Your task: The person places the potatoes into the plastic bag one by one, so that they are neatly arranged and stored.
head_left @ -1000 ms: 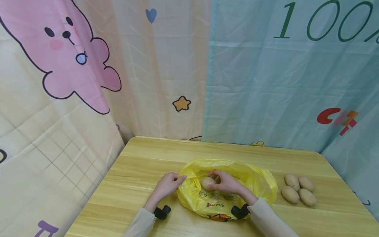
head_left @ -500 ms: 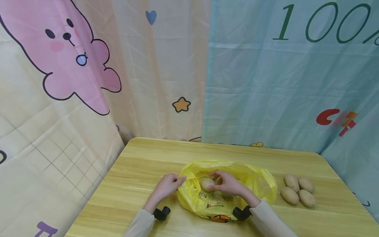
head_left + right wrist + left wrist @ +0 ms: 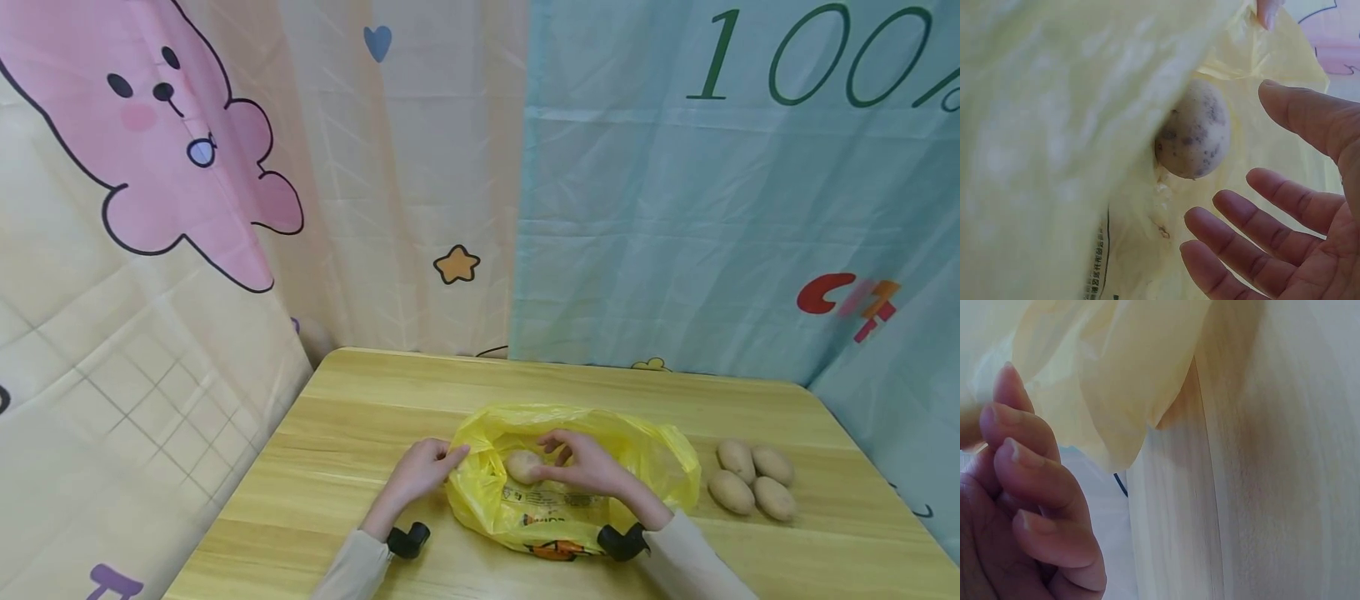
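Note:
A yellow plastic bag (image 3: 480,521) lies on the table with its mouth spread wide. My left hand (image 3: 418,473) pinches the left edge of the bag's rim; the left wrist view shows its fingers (image 3: 1047,481) curled by the film. Inside the bag sits a potato (image 3: 522,467), pale with dark blotches in the right wrist view. Just to the right of that potato, my right hand (image 3: 588,467) is inside the bag's mouth. Its fingers are spread and hold nothing, and the right wrist view shows a gap between them and the potato (image 3: 1196,131).
Several potatoes (image 3: 752,479) lie grouped on the wooden table (image 3: 390,392), right of the bag. Printed curtains (image 3: 660,250) hang behind and beside the table. Each wrist carries a black camera (image 3: 408,540).
The right hand has let go of the potato in the bag and drawn slightly to the right, its fingers opening. The left hand still holds the rim.

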`<state>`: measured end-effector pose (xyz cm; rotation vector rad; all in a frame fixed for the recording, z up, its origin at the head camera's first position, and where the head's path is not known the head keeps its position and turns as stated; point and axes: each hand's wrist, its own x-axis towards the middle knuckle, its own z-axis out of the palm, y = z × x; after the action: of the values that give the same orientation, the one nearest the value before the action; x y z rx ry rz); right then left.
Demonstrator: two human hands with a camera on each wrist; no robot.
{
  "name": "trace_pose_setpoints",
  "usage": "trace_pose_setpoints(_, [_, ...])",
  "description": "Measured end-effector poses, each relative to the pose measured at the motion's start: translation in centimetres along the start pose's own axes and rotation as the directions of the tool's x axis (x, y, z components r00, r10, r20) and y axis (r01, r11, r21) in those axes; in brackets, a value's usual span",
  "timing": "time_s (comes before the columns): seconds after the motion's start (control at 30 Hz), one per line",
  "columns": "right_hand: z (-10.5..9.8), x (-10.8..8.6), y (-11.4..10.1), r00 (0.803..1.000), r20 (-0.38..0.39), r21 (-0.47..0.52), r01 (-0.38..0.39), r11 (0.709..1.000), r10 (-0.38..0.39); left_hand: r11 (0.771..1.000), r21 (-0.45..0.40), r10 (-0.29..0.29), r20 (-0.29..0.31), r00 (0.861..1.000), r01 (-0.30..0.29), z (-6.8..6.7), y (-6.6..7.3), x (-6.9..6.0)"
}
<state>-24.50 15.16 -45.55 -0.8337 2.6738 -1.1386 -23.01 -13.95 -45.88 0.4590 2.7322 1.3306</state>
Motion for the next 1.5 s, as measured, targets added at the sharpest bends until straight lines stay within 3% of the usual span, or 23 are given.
trace_pose_setpoints(0.97, [-2.3,-1.9,-1.0,0.993,-0.120,0.019,-0.004,1.000,0.006,1.000,0.000,0.014,-0.001,1.000,-0.014,-0.1,-0.1,0.0])
trace_pose_setpoints(1.5, [-3.2,-2.8,-1.6,0.971,-0.238,0.017,0.007,1.000,-0.003,1.000,0.005,0.003,0.009,1.000,-0.003,0.2,-0.2,0.1])
